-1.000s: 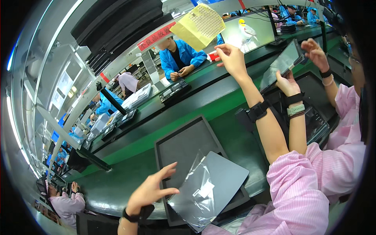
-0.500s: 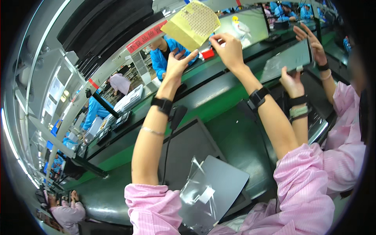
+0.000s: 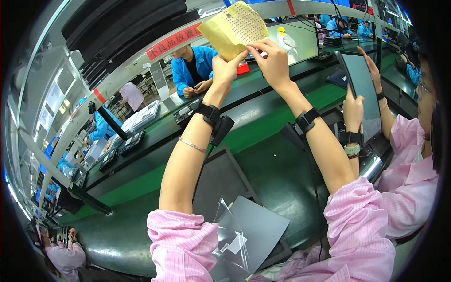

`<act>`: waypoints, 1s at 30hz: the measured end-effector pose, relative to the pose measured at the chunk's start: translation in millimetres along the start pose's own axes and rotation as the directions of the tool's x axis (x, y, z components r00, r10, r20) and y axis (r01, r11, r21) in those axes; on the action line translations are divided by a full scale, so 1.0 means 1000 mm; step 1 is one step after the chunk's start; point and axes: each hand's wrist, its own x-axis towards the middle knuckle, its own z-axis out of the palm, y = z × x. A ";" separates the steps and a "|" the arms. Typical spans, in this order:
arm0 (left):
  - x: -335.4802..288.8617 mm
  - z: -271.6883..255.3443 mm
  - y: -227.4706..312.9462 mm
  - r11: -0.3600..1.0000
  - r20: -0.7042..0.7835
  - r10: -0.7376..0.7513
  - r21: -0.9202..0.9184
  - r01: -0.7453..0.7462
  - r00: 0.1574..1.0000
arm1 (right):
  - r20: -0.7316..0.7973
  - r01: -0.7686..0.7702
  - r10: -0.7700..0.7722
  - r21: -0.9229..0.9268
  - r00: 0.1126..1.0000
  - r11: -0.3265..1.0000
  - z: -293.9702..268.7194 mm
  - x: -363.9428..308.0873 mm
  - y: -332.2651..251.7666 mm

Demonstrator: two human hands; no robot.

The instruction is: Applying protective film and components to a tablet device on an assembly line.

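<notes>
A yellow sheet (image 3: 225, 30), folded down the middle and dotted with rows of small round marks on its right part, stands raised in front of the overhead rail. My left hand (image 3: 226, 73) is closed at its lower edge, thumb and fingers pinched there. Beside it, my right hand (image 3: 272, 61) pinches the same lower edge, its fingertips almost meeting the left thumb. Whether a small piece lies between the fingertips is too small to tell. Below my arms, a grey laptop (image 3: 263, 221) rests on a dark mat, with clear plastic film (image 3: 230, 242) partly over it.
To the right, a co-worker in pink holds up a dark flat panel (image 3: 361, 89). A lit monitor (image 3: 305, 40) stands behind my right hand. A person in blue (image 3: 202, 66) sits across the green bench (image 3: 155, 188). A grey rail (image 3: 124, 68) with a red label crosses above.
My left hand has come up and right, from apart below the sheet to its lower edge. My right fingertips have moved left to meet it. The co-worker's panel has turned upright.
</notes>
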 end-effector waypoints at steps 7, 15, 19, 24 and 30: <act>0.004 -0.005 0.000 0.940 0.045 0.209 0.268 -0.213 0.977 | 0.085 0.183 -0.171 -0.151 0.981 0.971 -0.006 0.009 -0.003; 0.002 -0.004 0.006 0.963 0.019 0.113 0.245 -0.114 0.993 | 0.076 0.026 -0.024 -0.029 0.997 0.999 -0.005 0.017 -0.006; -0.002 0.002 0.008 0.967 0.010 0.077 0.244 -0.077 0.997 | 0.067 0.010 -0.007 -0.050 0.998 0.999 -0.014 0.019 -0.004; -0.014 -0.015 0.016 0.959 0.079 -0.036 0.284 0.012 0.996 | -0.011 -0.285 0.286 0.062 0.958 0.957 -0.043 0.016 -0.048; -0.062 -0.057 0.057 0.719 0.330 -0.590 0.631 0.292 0.737 | 0.272 -0.536 0.485 0.158 0.831 0.829 -0.121 -0.028 -0.154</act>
